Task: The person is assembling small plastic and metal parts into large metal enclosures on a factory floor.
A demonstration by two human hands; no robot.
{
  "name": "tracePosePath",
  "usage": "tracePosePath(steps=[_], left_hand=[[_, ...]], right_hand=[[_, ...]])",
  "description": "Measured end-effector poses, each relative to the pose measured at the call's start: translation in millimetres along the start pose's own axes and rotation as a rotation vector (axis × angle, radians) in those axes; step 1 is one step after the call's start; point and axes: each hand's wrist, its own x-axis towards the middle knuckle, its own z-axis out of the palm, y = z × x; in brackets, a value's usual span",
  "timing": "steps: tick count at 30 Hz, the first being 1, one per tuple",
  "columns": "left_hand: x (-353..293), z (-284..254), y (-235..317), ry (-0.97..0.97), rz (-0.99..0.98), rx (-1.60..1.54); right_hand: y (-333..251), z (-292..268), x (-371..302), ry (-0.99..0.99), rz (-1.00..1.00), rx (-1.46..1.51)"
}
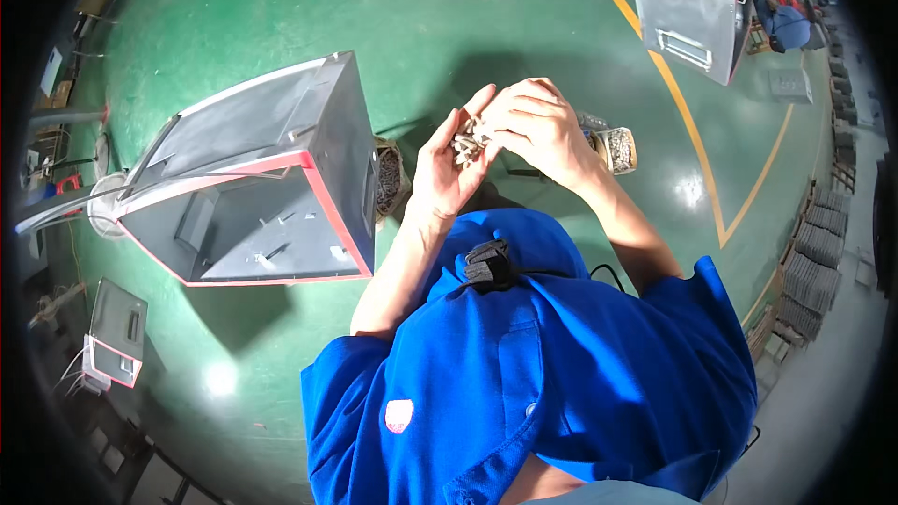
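A: Dominating the left of the frame, here's the big grey sheet-metal cabinet with a red-edged open front (346, 159), a real bulk crowding the left side!

B: A smaller grey metal box with a pale handle (687, 9) sits upper right, well apart from the action.

A: Closer in, a pale sack of small dark bits (403, 189) stands just beside the cabinet, and could catch a low-swinging left wrist. Right of centre, there's a pale-walled box of small pieces (625, 170), partly behind the right forearm.

B: Now the hands, upper centre! The left hand (438, 171) is palm up, fingers spread and loosely cupped. The right hand (543, 126) bends over it, fingertips gathered at the heap; whether they pinch anything, I can't tell.

A: And smallest of all, the little pale knobby pieces (462, 145), heaped in that left palm.

B: Good handling means a level palm, light picking from the top, no raking toward the edge. Lift those right knuckles, too: they hide part of the heap.
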Motion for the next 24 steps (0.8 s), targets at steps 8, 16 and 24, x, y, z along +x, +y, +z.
tracePosePath(steps=[8, 16, 24], left_hand=[[8, -1, -1, -0.081, -0.06, -0.014], [50, 9, -6, 0.08, -0.026, 0.107], [72, 2, -19, 0.369, -0.006, 0.35]], right_hand=[[-11, 1, -4, 0.022, -0.054, -0.322], [26, -24, -7, 0.161, 0.33, 0.168], [200, -77, -49, 0.861, 0.854, 0.895]])
